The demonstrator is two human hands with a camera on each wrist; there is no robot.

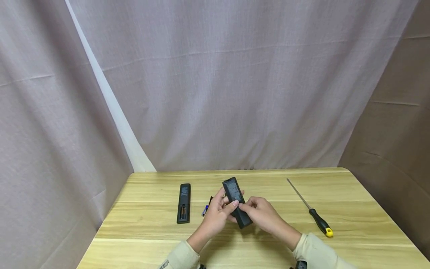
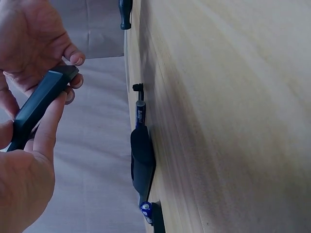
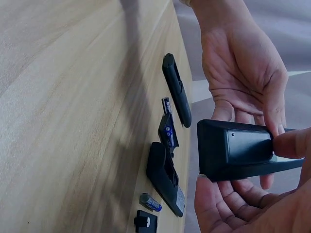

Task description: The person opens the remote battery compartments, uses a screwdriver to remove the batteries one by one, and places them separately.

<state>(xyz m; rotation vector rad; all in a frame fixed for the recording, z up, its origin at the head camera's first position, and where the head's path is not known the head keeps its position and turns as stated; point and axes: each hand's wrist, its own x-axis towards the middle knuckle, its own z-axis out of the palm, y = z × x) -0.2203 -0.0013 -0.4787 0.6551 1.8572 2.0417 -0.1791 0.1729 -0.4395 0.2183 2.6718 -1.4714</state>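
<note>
A black remote control is held up over the table with its labelled back showing. My left hand grips it along one side, the thumb lying across the back. From the other side my right hand holds it, fingers beneath its lower end. In the right wrist view, thumbs press near the edge of the battery cover, which sits in the back of the remote. On the table lies a second remote, its battery compartment uncovered and a battery showing inside.
A screwdriver with a black and yellow handle lies on the right of the table. Behind my hands, the right wrist view shows another uncovered remote, blue batteries and a small black cover. Curtains hang behind the table.
</note>
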